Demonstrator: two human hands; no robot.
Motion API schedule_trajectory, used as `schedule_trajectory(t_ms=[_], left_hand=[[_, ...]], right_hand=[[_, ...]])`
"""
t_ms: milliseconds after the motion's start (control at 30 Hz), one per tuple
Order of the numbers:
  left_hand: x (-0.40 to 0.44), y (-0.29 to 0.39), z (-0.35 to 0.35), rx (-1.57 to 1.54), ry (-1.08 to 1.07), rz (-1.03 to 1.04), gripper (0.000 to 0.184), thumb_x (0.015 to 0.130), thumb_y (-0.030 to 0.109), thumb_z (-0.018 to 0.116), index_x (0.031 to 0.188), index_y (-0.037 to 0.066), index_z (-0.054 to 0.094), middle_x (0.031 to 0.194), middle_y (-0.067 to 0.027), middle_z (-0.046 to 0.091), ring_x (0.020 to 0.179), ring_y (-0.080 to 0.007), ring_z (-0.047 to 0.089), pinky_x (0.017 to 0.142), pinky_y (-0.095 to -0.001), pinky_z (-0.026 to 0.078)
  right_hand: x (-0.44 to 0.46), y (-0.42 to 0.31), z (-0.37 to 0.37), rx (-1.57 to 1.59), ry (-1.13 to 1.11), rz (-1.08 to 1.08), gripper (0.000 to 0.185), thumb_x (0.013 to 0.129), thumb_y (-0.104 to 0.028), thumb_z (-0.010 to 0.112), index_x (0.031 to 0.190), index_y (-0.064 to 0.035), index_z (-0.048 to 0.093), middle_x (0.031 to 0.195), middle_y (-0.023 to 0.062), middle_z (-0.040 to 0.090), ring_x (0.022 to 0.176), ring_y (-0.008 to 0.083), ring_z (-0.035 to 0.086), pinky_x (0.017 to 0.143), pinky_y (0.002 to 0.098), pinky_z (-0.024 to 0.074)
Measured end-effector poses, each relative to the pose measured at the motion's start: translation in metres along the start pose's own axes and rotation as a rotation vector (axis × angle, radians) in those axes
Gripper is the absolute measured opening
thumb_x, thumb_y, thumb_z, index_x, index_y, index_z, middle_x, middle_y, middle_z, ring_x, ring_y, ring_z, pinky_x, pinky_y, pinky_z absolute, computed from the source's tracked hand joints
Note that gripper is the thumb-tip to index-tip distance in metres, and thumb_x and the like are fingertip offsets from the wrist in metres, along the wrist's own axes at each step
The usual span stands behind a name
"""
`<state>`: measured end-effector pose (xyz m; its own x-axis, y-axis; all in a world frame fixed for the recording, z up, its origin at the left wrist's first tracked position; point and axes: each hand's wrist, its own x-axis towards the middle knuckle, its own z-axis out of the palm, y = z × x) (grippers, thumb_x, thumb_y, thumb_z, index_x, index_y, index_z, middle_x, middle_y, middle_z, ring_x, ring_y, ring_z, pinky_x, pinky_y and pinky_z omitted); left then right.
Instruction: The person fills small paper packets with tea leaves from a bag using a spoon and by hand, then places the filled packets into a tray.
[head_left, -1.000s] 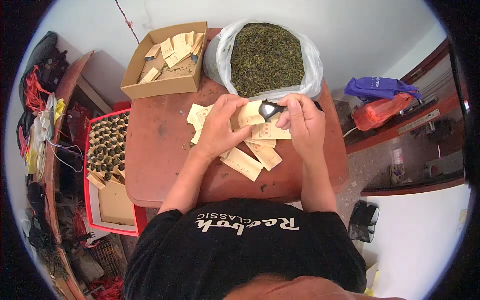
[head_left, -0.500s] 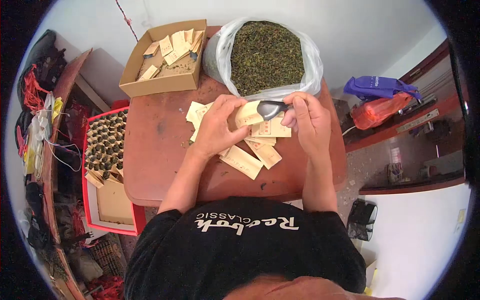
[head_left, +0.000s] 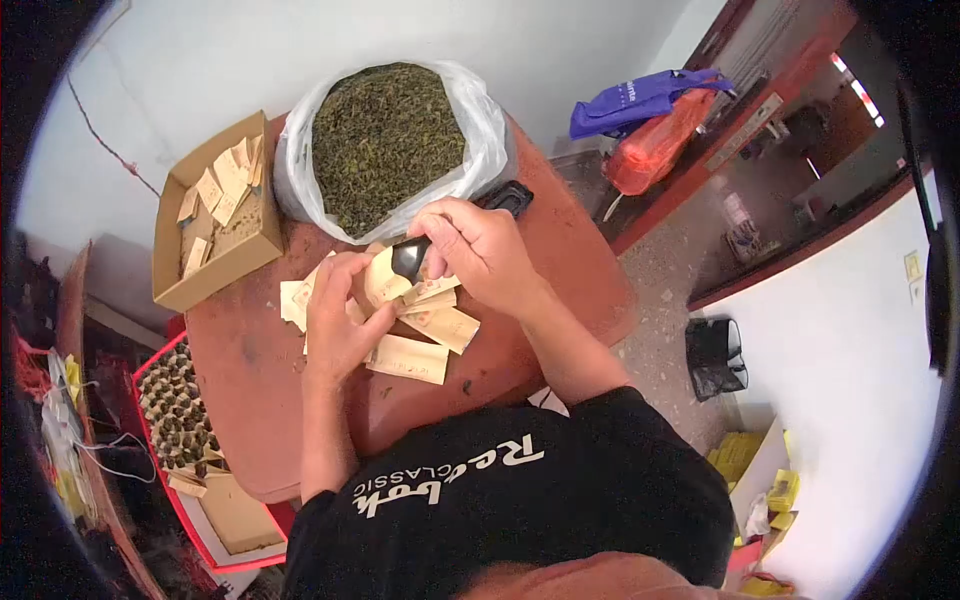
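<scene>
My left hand (head_left: 340, 320) is closed around a small tan paper packet (head_left: 384, 283) above the table. In my right hand (head_left: 475, 250) is a dark, shiny scoop (head_left: 409, 259), its bowl at the packet's upper end; whether anything lies in the bowl cannot be made out. Several flat paper packets (head_left: 410, 360) with small print lie on the red-brown table (head_left: 260, 400) beneath and around my hands. Just beyond them stands a clear plastic bag (head_left: 487, 130) full of dark green dried leaves (head_left: 390, 140).
A cardboard box (head_left: 222, 270) with packets stands at the table's back left. Below left, a red-edged box (head_left: 245, 515) holds rows of filled packets. A black object (head_left: 510, 198) lies right of the bag. Blue (head_left: 645, 100) and red bags (head_left: 655, 150) are at the back right.
The view has turned and shifted, so the table and bag appear further left. My right hand has tilted the scoop more steeply at the packet, which my left hand still holds.
</scene>
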<state>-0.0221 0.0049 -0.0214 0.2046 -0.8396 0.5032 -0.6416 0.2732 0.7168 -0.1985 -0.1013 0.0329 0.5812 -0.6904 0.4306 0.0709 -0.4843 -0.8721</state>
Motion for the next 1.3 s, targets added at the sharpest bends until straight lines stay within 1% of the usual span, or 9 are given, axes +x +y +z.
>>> schedule_trajectory(t_ms=[267, 500, 600, 733, 800, 1033, 1067, 1167, 1300], left_hand=[[0.003, 0.005, -0.001, -0.027, -0.063, 0.001, 0.059, 0.066, 0.005, 0.081, 0.120, 0.003, 0.057, 0.116, -0.0125, 0.058, 0.109, -0.0280, 0.058, 0.090, -0.0373, 0.051], [0.001, 0.006, -0.001, -0.193, -0.075, -0.104, 0.061, 0.069, 0.007, 0.083, 0.123, 0.003, 0.056, 0.120, -0.0089, 0.055, 0.112, -0.0222, 0.057, 0.093, -0.0359, 0.051], [-0.001, 0.002, 0.000, -0.242, -0.081, -0.121, 0.061, 0.070, 0.009, 0.084, 0.124, 0.003, 0.056, 0.122, -0.0079, 0.053, 0.113, -0.0216, 0.056, 0.094, -0.0351, 0.051], [-0.002, 0.000, -0.001, -0.295, -0.113, -0.164, 0.061, 0.071, 0.006, 0.083, 0.125, 0.003, 0.056, 0.124, -0.0079, 0.052, 0.115, -0.0214, 0.055, 0.093, -0.0349, 0.051], [-0.004, -0.003, 0.001, -0.284, -0.105, -0.139, 0.060, 0.071, 0.005, 0.083, 0.124, 0.003, 0.056, 0.125, -0.0080, 0.052, 0.116, -0.0214, 0.054, 0.093, -0.0347, 0.051], [-0.005, -0.003, 0.007, -0.254, -0.061, -0.116, 0.058, 0.070, 0.000, 0.082, 0.122, 0.003, 0.057, 0.124, -0.0091, 0.053, 0.115, -0.0227, 0.055, 0.093, -0.0346, 0.051], [-0.004, -0.002, 0.008, -0.242, -0.051, -0.125, 0.058, 0.069, 0.000, 0.082, 0.121, 0.003, 0.057, 0.123, -0.0095, 0.054, 0.115, -0.0233, 0.055, 0.093, -0.0348, 0.050], [-0.004, -0.002, 0.009, -0.081, -0.066, -0.003, 0.059, 0.066, -0.002, 0.082, 0.119, 0.002, 0.057, 0.118, -0.0113, 0.057, 0.113, -0.0257, 0.057, 0.093, -0.0354, 0.049], [-0.002, 0.003, 0.009, -0.031, -0.064, 0.029, 0.061, 0.065, -0.003, 0.082, 0.120, 0.002, 0.057, 0.118, -0.0129, 0.059, 0.110, -0.0274, 0.058, 0.093, -0.0359, 0.048]], right_hand=[[0.002, 0.005, -0.005, 0.079, -0.016, 0.062, 0.030, 0.104, -0.024, 0.047, 0.096, 0.0008, 0.062, 0.062, 0.0025, 0.061, 0.055, 0.0069, 0.059, 0.052, 0.0219, 0.0465], [0.001, 0.000, -0.008, 0.039, -0.036, 0.008, 0.029, 0.103, -0.023, 0.048, 0.095, 0.0010, 0.062, 0.061, 0.0023, 0.061, 0.054, 0.0073, 0.060, 0.052, 0.0225, 0.0470], [0.002, -0.001, -0.008, 0.029, -0.037, -0.010, 0.028, 0.103, -0.022, 0.048, 0.095, 0.0006, 0.062, 0.060, 0.0017, 0.061, 0.054, 0.0070, 0.060, 0.052, 0.0223, 0.0473], [0.001, 0.004, -0.008, 0.106, -0.048, 0.045, 0.027, 0.103, -0.021, 0.048, 0.096, 0.0002, 0.062, 0.060, 0.0012, 0.061, 0.054, 0.0062, 0.060, 0.052, 0.0215, 0.0475], [0.001, 0.007, -0.008, 0.135, -0.050, 0.091, 0.027, 0.102, -0.021, 0.048, 0.096, 0.0005, 0.063, 0.061, 0.0015, 0.061, 0.055, 0.0055, 0.059, 0.053, 0.0206, 0.0478], [-0.001, 0.008, -0.009, 0.100, -0.101, 0.043, 0.028, 0.102, -0.020, 0.047, 0.096, 0.0011, 0.064, 0.062, 0.0037, 0.063, 0.057, 0.0066, 0.060, 0.054, 0.0233, 0.0493], [-0.002, 0.008, -0.009, 0.061, -0.102, 0.019, 0.027, 0.101, -0.019, 0.047, 0.097, 0.0015, 0.064, 0.062, 0.0057, 0.064, 0.057, 0.0100, 0.062, 0.055, 0.0268, 0.0499], [-0.004, 0.008, -0.009, -0.070, -0.145, -0.087, 0.025, 0.101, -0.018, 0.048, 0.098, 0.0017, 0.063, 0.062, 0.0082, 0.064, 0.057, 0.0147, 0.065, 0.056, 0.0296, 0.0502], [-0.008, -0.002, -0.013, -0.167, -0.083, -0.132, 0.024, 0.101, -0.018, 0.049, 0.099, 0.0004, 0.063, 0.065, 0.0097, 0.064, 0.058, 0.0197, 0.066, 0.057, 0.0321, 0.0509]])
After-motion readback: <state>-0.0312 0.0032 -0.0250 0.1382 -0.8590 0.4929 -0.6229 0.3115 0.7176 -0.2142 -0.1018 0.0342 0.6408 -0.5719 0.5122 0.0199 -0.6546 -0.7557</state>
